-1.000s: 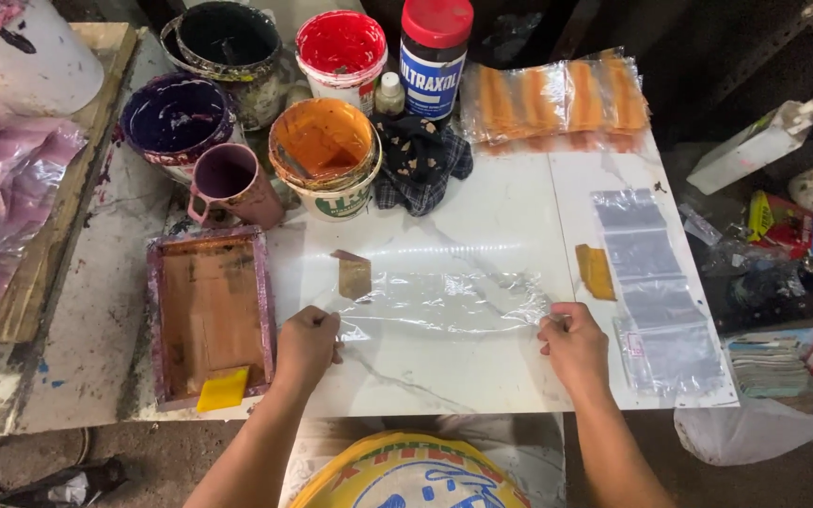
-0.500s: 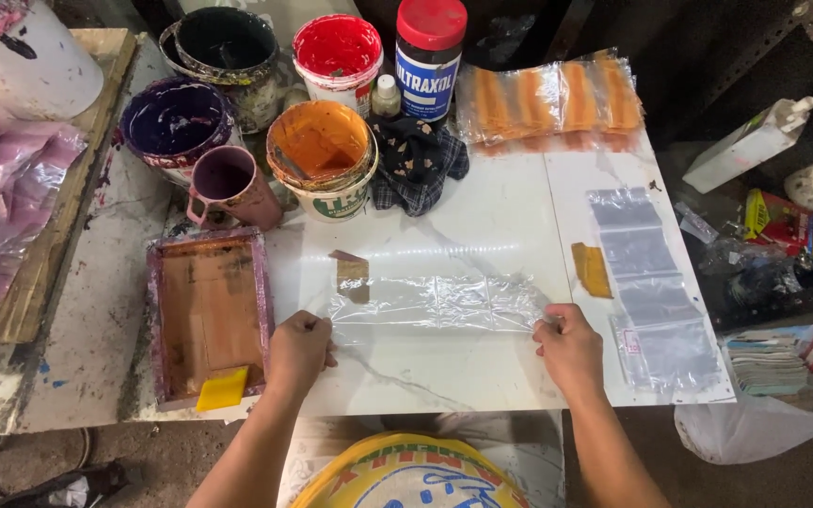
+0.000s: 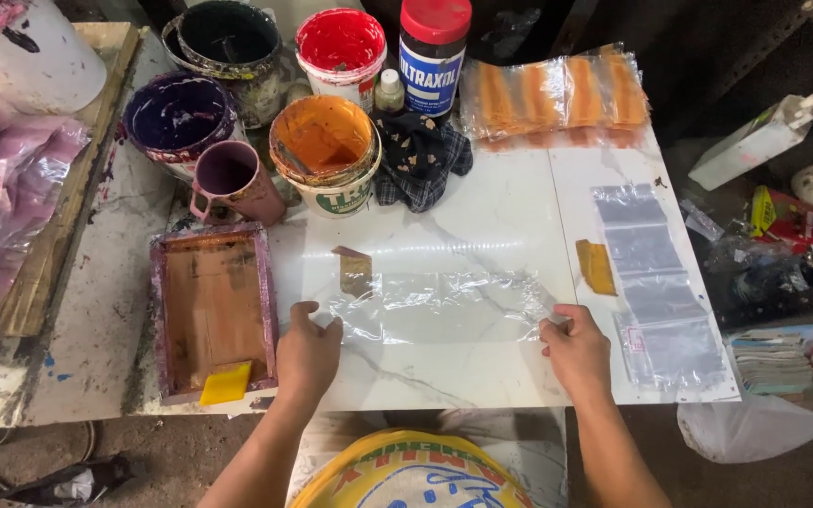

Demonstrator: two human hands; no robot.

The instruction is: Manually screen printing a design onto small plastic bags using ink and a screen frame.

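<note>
A clear plastic bag (image 3: 439, 308) lies flat and crinkled on the white marble slab (image 3: 482, 216). My left hand (image 3: 305, 352) presses on the bag's left end, fingers bent. The bag's right end is pinched by my right hand (image 3: 574, 349). A small brown card piece (image 3: 354, 269) lies just above the bag's left part. A yellow-orange scrap (image 3: 597, 266) lies to the right of the bag.
A wooden printing frame (image 3: 212, 306) with a yellow squeegee (image 3: 226, 384) sits left of my left hand. Paint buckets in orange (image 3: 324, 141), purple (image 3: 179, 113), red (image 3: 340, 41) stand behind, with a mug (image 3: 230, 178) and dark cloth (image 3: 421, 155). Clear bags (image 3: 656, 282) lie right.
Both hands have stayed on the bag's ends; the bag lies slightly flatter and more stretched. Little else has moved.
</note>
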